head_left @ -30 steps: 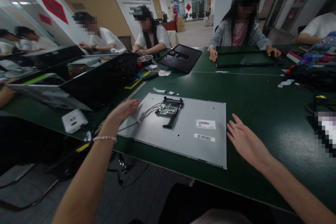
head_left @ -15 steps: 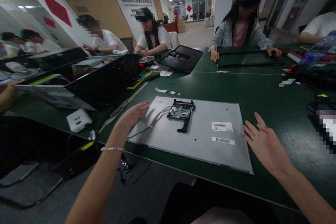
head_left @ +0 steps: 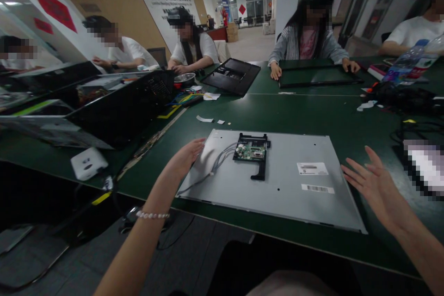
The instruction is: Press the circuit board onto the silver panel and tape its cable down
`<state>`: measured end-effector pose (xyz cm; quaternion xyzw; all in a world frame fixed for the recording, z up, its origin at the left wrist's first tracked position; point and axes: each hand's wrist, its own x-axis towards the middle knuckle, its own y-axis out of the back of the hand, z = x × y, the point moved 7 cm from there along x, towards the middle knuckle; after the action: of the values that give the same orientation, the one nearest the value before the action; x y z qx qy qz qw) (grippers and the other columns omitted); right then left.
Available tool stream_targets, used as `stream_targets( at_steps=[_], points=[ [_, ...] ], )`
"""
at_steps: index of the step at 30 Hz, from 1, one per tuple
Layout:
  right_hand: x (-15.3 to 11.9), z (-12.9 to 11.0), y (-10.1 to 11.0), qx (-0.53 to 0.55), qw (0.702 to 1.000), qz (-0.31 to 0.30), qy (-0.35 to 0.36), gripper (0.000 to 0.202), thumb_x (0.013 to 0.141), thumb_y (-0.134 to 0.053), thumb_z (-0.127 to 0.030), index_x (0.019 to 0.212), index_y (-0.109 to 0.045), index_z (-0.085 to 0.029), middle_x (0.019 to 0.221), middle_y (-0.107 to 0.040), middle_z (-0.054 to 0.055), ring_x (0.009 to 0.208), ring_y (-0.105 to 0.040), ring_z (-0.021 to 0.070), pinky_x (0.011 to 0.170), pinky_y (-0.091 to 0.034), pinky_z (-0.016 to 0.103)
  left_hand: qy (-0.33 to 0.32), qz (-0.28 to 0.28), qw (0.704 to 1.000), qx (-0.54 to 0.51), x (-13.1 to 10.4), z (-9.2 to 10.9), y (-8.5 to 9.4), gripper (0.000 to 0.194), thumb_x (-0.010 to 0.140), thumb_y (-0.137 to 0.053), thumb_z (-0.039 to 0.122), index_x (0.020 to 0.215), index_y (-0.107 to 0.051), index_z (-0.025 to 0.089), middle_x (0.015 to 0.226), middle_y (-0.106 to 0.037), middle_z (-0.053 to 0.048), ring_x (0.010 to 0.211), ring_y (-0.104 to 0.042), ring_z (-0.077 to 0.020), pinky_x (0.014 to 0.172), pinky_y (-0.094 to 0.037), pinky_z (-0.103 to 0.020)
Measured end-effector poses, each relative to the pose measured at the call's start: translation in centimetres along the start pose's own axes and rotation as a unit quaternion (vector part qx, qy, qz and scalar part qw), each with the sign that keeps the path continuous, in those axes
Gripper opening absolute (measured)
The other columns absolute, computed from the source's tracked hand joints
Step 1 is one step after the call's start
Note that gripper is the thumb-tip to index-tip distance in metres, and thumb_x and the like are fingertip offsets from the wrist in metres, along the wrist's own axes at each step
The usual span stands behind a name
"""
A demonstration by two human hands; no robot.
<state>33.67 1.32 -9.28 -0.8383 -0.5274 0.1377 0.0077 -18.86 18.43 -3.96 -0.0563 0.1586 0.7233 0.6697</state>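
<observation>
A flat grey metal panel [head_left: 222, 185] lies on the green table [head_left: 277, 111] in front of me. On it rests a green circuit board [head_left: 250, 151] in a black plastic bracket [head_left: 261, 169], with grey cables [head_left: 217, 163] running to the panel's near left corner. My left hand [head_left: 185, 157], a beaded bracelet on its wrist, is at the panel's left edge, fingers extended and holding nothing. Beside the right edge is my right hand [head_left: 376, 185], its fingers spread and nothing in it. Two white labels [head_left: 312, 169] [head_left: 317, 188] show on the panel's right part.
Open black computer cases [head_left: 118, 111] and a white box [head_left: 89, 163] stand at the left. Farther back are a black cover [head_left: 231, 76], a metal bowl [head_left: 185, 78] and a person's hands on a black frame [head_left: 321, 84]. Bottles [head_left: 405, 64] and dark cables [head_left: 398, 99] lie right.
The view has shifted, and the panel sits farther right in it, with both hands still beside its edges. The right hand is slightly farther right in the picture, still spread.
</observation>
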Motion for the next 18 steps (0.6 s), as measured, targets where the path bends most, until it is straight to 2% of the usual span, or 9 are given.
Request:
stream_targets(
  at_steps=[4, 8, 14, 18],
  points=[
    [0.3, -0.5, 1.9, -0.081, 0.996, 0.025, 0.019, 0.092, 0.079, -0.062, -0.064, 0.157, -0.017, -0.043, 0.157, -0.041, 0.009, 0.134, -0.051, 0.0371, 0.115, -0.033, 0.057, -0.014, -0.020, 1.000, -0.006, -1.1, -0.2, -2.0, 0.040, 0.071, -0.070, 0.034, 0.108, -0.068, 0.020, 0.114, -0.069, -0.007, 0.121, -0.057, -0.0244, 0.103, -0.042, -0.032],
    [-0.2, -1.5, 2.4, -0.155, 0.987, 0.012, 0.043, 0.094, 0.079, -0.063, -0.064, 0.157, -0.016, -0.042, 0.160, -0.036, 0.009, 0.139, -0.044, 0.0383, 0.115, -0.032, 0.059, -0.022, -0.044, 0.999, 0.004, -2.0, -0.4, -3.9, 0.043, 0.076, -0.067, 0.036, 0.116, -0.066, 0.021, 0.125, -0.066, -0.007, 0.126, -0.053, -0.0235, 0.108, -0.038, -0.033],
    [-0.5, -2.2, 3.4, -0.195, 0.980, 0.031, 0.039, 0.089, 0.077, -0.068, -0.059, 0.154, -0.024, -0.047, 0.161, -0.034, 0.006, 0.143, -0.037, 0.0393, 0.115, -0.034, 0.058, -0.038, -0.032, 0.998, 0.041, -3.5, -0.3, -6.1, 0.044, 0.078, -0.064, 0.039, 0.119, -0.066, 0.023, 0.135, -0.061, -0.006, 0.135, -0.045, -0.0252, 0.111, -0.035, -0.035],
    [0.1, -1.9, 4.7, -0.233, 0.970, 0.041, 0.060, 0.093, 0.075, -0.067, -0.063, 0.155, -0.023, -0.044, 0.163, -0.030, 0.008, 0.143, -0.036, 0.0429, 0.113, -0.033, 0.063, -0.041, -0.047, 0.997, 0.036, -4.5, 0.0, -7.7, 0.041, 0.078, -0.064, 0.037, 0.117, -0.066, 0.024, 0.136, -0.060, -0.005, 0.136, -0.044, -0.0260, 0.113, -0.031, -0.038]
  ],
)
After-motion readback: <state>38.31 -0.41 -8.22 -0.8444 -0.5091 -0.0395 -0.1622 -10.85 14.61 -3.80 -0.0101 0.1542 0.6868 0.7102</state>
